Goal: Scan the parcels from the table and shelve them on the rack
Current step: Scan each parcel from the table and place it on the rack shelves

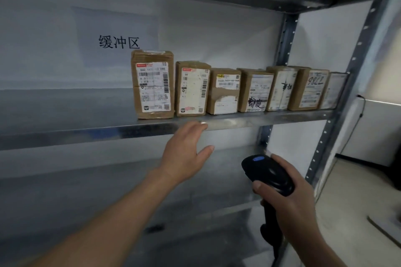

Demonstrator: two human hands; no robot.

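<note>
While the right hand is gripping the scanner, fingers clamped round it, left hand reaching, fingers straight, perhaps touching the shelf edge near the parcels.

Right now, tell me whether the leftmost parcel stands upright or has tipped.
Upright: the leftmost parcel stands on end on the shelf, its label facing out and its sides near vertical.

White wall, pale floor
</note>
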